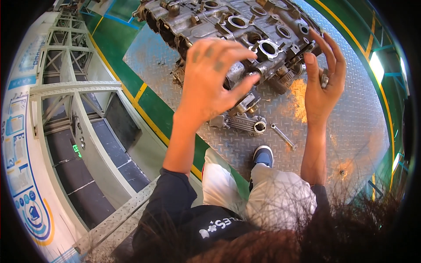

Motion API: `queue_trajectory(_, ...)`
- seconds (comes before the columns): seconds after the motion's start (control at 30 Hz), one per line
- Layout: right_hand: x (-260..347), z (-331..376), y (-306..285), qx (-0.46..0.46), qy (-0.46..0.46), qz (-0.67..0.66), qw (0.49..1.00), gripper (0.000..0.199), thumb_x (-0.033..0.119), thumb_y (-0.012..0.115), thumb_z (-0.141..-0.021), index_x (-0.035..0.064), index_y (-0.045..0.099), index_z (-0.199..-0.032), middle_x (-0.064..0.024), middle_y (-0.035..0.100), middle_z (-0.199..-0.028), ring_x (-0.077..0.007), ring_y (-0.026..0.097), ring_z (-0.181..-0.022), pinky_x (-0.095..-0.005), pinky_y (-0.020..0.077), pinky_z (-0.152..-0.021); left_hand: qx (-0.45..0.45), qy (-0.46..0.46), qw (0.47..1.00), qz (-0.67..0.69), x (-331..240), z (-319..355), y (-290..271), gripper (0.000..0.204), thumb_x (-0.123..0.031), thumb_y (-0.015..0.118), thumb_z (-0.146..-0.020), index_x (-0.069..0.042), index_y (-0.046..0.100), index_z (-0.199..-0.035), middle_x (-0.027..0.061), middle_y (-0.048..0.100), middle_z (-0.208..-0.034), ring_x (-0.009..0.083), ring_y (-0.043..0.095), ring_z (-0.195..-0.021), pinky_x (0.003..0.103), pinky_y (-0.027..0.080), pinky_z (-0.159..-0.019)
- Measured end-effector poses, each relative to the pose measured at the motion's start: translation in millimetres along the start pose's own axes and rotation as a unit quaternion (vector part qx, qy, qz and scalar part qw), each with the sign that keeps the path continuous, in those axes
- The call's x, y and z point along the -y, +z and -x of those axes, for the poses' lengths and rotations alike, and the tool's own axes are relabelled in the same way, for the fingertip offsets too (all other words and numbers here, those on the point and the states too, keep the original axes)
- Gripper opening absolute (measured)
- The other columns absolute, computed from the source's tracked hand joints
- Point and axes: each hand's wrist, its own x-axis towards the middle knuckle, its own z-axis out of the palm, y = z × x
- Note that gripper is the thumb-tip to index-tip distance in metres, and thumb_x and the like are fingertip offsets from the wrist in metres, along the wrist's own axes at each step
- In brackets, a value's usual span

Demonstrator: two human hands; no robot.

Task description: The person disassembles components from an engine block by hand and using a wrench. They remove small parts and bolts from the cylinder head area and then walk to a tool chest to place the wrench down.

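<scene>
Over the near side of a grey metal engine block (pixel 206 24), my left hand (pixel 208 76) is raised with curved fingers and the thumb apart, holding nothing visible. My right hand (pixel 323 83) is up at the block's right end, fingers stretched and spread from the thumb. A small metal piece (pixel 324 78) shows against its fingers; whether it is worn or held I cannot tell. A dark thin rod (pixel 302 50) lies near the right fingertips, by the block. Bolts and round ports cover the block's upper face, partly hidden by my left hand.
The block rests on a diamond-patterned steel plate (pixel 355 114) with rusty patches. A ribbed metal cover (pixel 241 123) and a wrench (pixel 284 136) lie near my shoe (pixel 263 155). To the left stands a pale metal frame (pixel 79 87); the green floor (pixel 112 48) has yellow lines.
</scene>
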Motion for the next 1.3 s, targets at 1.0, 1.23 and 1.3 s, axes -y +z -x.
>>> queue_trajectory(1.0, 11.2, 22.5, -33.2, -0.008, 0.112, -0.059, 0.992, 0.024, 0.010, 0.062, -0.104, 0.0015, 0.061, -0.127, -0.0071, 0.075, -0.111, -0.0123, 0.067, -0.106, -0.0268, 0.0502, -0.094, 0.259, -0.116, 0.931, -0.228, -64.9, -24.4, -9.2, 0.029, -0.013, 0.075, -0.090, -0.006, 0.061, -0.114, 0.0130, 0.065, -0.105, 0.0322, 0.062, -0.103, 0.042, 0.050, -0.091)
queue_trajectory(1.23, 13.2, 22.4, -28.0, 0.001, 0.115, -0.067, 0.991, 0.024, 0.010, 0.062, -0.104, 0.0019, 0.061, -0.127, -0.0073, 0.074, -0.109, -0.0130, 0.067, -0.106, -0.0272, 0.0506, -0.093, 0.231, 0.004, 0.942, -0.242, -56.6, -17.7, -13.0, 0.027, -0.013, 0.072, -0.093, -0.007, 0.063, -0.119, 0.0117, 0.068, -0.099, 0.0319, 0.064, -0.102, 0.043, 0.049, -0.090)
queue_trajectory(1.3, 10.8, 24.2, -25.8, 0.000, 0.108, -0.078, 0.991, 0.024, 0.010, 0.062, -0.104, 0.0019, 0.061, -0.127, -0.0071, 0.074, -0.108, -0.0132, 0.067, -0.105, -0.0269, 0.0506, -0.092, 0.231, -0.026, 0.937, -0.261, -57.0, -18.0, -14.1, 0.029, -0.014, 0.073, -0.093, -0.007, 0.063, -0.120, 0.0102, 0.069, -0.100, 0.0313, 0.064, -0.103, 0.043, 0.049, -0.091)
